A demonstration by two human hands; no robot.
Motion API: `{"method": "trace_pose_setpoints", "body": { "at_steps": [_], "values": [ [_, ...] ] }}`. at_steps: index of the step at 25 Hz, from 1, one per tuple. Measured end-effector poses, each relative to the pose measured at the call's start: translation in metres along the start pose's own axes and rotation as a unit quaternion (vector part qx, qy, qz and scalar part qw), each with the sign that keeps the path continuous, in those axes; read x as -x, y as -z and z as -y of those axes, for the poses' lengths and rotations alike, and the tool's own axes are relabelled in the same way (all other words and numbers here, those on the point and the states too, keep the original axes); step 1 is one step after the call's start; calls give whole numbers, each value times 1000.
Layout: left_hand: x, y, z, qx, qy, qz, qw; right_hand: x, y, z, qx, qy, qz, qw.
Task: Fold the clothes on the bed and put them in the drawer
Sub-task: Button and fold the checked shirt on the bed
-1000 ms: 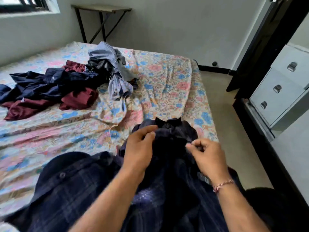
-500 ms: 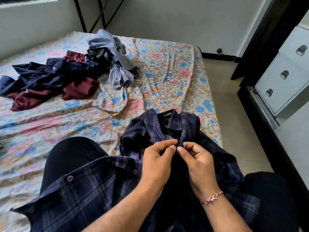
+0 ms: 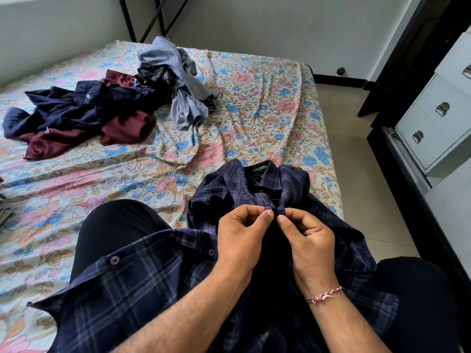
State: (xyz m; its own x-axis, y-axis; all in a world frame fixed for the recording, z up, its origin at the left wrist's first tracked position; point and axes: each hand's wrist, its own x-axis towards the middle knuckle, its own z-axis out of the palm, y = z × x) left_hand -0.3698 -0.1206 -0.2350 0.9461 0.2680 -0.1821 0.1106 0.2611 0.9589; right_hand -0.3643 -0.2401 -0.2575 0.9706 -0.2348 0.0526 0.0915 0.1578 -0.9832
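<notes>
From the head camera, a navy plaid shirt (image 3: 158, 273) lies across the person's lap at the near edge of the bed (image 3: 254, 118); the left hand (image 3: 242, 238) and right hand (image 3: 309, 240) each pinch its front edges at the top button (image 3: 268, 207). It looks light, soft and limp, best held by placket, collar or shoulders. The white drawers (image 3: 433, 128) at right are closed, contents hidden, and a heap of unfolded clothes (image 3: 107, 103) waits farther up the bed.
</notes>
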Motion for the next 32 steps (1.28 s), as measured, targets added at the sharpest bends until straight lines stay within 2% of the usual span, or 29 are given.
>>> {"method": "trace_pose_setpoints", "body": {
  "at_steps": [3, 7, 12, 22, 28, 32],
  "values": [
    [-2, 3, 0, -33, -16, -23, 999, -1, 0, 0, 2, 14, -30, 999],
    [-2, 2, 3, -80, -30, -14, 996, 1, 0, 1, 57, 43, -10, 997],
    [-1, 0, 3, -28, 11, 22, 999, 2, 0, 1, 71, 48, 1, 996],
    [-5, 3, 4, 6, 58, 6, 998, 1, 1, -4, 96, 44, 3, 994],
    [-7, 2, 8, -54, -13, 21, 998, -1, 3, -2, 101, 61, 12, 993],
    [-12, 3, 14, -107, -39, -12, 993, -2, 6, -3, 112, 72, 26, 991]
  ]
}}
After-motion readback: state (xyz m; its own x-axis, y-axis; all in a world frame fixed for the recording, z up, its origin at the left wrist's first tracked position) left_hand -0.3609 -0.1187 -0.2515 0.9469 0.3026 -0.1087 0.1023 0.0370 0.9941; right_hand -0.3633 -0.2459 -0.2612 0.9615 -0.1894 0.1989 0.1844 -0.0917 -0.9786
